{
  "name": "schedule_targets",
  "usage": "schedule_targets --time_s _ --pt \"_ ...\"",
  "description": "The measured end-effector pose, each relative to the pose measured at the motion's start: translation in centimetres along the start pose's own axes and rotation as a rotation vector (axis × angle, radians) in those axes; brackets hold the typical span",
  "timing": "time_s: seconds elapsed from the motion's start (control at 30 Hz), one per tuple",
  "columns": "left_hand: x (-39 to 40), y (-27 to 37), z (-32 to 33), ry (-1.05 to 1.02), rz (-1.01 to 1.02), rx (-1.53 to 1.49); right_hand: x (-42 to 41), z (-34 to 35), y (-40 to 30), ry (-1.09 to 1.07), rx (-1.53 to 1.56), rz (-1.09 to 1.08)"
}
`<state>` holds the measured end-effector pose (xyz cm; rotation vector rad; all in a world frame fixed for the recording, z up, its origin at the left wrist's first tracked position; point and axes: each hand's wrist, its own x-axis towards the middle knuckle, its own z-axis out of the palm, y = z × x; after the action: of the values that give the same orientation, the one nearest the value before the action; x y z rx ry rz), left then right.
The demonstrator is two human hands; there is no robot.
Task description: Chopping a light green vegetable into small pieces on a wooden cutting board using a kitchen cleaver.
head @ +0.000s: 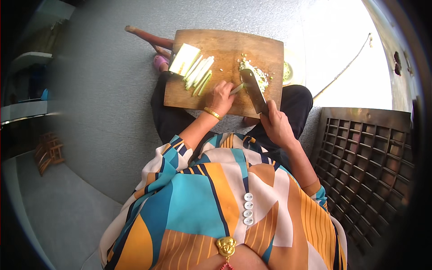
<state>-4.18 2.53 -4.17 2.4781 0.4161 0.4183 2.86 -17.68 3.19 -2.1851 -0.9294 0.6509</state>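
Note:
My right hand (276, 125) is closed round the handle of a cleaver (253, 91), whose blade stands over the right part of a wooden board (222, 44). My left hand (221, 98), with a gold bracelet at the wrist, holds pale green-white vegetable strips (237, 89) against the blade's left side. Small chopped pieces (261, 77) lie beyond and to the right of the blade. Several cut strips (199, 72) rest left of centre on the board, beside a larger pale block of vegetable with green skin (185, 59) at the left edge.
A bowl with green chopped bits (287, 72) stands just past the board's right edge. Reddish wooden legs (148, 36) stick out at the board's upper left. A dark lattice panel (364, 162) stands at the right. My knees flank the board. A small wooden chair (49, 152) is far left.

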Motion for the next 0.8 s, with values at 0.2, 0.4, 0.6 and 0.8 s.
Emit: schedule_targets --time_s 0.2,0.4,0.6,0.8 --pt "-0.1 0.3 0.4 0.150 0.132 -0.015 0.4 0.5 -1.9 0.014 -0.159 0.015" --pt "-0.2 0.0 1.0 0.138 0.191 0.020 1.1 1.9 -1.7 0.020 -0.222 -0.008" --pt "-0.4 0.4 0.8 0.193 0.202 0.062 1.2 2.4 -1.8 0.023 -0.224 -0.015" --pt "-0.6 0.0 0.6 0.181 0.245 0.111 1.7 3.4 -2.3 -0.027 -0.354 0.023"
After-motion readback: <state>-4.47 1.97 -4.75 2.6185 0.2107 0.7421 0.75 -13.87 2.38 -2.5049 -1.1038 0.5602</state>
